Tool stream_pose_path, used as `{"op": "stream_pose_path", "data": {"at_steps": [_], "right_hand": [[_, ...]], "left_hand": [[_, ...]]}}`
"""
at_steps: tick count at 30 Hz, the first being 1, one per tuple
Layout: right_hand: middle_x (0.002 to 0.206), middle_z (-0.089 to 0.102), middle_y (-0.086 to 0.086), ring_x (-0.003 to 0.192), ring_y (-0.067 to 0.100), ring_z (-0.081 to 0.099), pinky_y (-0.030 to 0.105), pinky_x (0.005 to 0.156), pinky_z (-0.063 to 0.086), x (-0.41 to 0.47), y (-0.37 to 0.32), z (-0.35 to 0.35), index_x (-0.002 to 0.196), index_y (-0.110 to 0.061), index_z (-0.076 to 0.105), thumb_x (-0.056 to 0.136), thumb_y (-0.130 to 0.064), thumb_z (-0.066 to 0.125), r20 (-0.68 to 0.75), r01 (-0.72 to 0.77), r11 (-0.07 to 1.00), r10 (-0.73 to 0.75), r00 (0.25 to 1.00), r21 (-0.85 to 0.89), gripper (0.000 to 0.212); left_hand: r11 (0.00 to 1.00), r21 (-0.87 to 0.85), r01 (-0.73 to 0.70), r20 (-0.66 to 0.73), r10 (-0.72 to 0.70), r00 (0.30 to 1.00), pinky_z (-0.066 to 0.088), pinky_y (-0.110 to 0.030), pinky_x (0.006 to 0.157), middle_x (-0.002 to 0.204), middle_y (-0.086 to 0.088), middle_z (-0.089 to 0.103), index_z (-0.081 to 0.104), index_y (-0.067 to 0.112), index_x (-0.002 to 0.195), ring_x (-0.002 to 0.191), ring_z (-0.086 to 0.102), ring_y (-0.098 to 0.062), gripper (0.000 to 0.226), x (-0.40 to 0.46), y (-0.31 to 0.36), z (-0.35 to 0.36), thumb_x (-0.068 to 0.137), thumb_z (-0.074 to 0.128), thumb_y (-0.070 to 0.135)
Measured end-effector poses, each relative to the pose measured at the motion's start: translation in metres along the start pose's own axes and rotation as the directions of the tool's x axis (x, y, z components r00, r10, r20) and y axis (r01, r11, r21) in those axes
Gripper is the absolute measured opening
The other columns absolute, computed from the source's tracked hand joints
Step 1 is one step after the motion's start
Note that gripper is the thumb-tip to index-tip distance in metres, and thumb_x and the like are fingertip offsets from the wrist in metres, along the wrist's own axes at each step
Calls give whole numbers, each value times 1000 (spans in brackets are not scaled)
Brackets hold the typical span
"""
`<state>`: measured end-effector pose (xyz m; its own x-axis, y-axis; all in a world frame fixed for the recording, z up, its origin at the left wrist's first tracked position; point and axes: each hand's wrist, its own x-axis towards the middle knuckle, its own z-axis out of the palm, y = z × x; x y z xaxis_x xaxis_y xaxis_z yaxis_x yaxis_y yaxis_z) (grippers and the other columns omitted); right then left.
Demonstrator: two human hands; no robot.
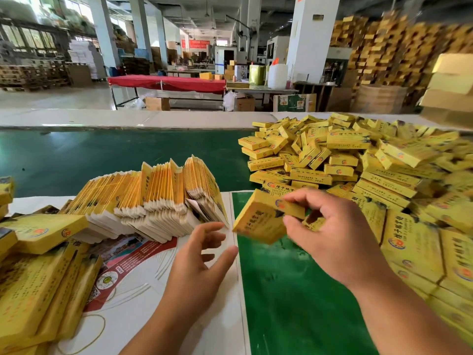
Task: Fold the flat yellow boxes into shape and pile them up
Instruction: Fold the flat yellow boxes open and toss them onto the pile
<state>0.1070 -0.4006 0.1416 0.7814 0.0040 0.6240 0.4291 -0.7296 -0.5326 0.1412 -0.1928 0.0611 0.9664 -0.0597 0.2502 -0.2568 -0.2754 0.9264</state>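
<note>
With the right hand (330, 234) pinching the formed yellow printed cardboard box (263, 219) just beyond the relaxed, empty left hand (202, 252), release it squarely onto the heap of folded yellow boxes (358, 162) beyond the right hand, while the left hand takes the next flat blank.

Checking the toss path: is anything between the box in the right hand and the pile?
Nothing visible. The right hand holds the folded box above the green belt, right at the near edge of the pile.
</note>
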Motion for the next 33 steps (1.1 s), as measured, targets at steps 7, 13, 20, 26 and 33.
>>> {"op": "stream_pose_path", "data": {"at_steps": [7,13,20,26,33], "right_hand": [[75,63,6,73,24,54,32,62,44,33,22,-6,97,-16,69,84,-14,67,142,68,615,73,987,-786,14],[85,65,2,101,27,53,47,95,39,26,37,12,100,-22,62,85,-3,50,325,154,495,280,903,-855,27],[81,58,-5,96,20,56,49,112,34,29,35,20,104,-24,64,92,-30,53,360,149,528,324,875,-836,17],[116,69,2,100,20,63,33,83,52,33,14,76,133,-18,55,89,-39,61,326,-1,910,149,934,-414,50],[130,61,13,118,31,58,38,93,49,47,23,153,146,-17,38,88,-26,57,433,-125,955,236,870,-270,62]], "left_hand": [[996,63,-71,55,67,996,52,-17,72,88,20,66,65,33,91,86,62,1,8,-6,3,4,86,69,29],[992,84,-98,96,90,991,52,-16,70,86,21,66,67,32,85,84,62,0,2,-6,4,4,86,68,31],[989,109,-96,49,91,995,52,-20,67,79,16,67,66,32,86,82,61,2,4,-5,2,5,86,68,28],[996,89,12,-87,-4,996,47,-8,64,82,13,65,65,31,89,84,57,7,2,2,-2,1,87,67,30],[999,49,18,-172,-10,985,50,-14,62,76,10,66,67,29,83,75,61,-3,6,7,-2,-7,86,66,23]]}}
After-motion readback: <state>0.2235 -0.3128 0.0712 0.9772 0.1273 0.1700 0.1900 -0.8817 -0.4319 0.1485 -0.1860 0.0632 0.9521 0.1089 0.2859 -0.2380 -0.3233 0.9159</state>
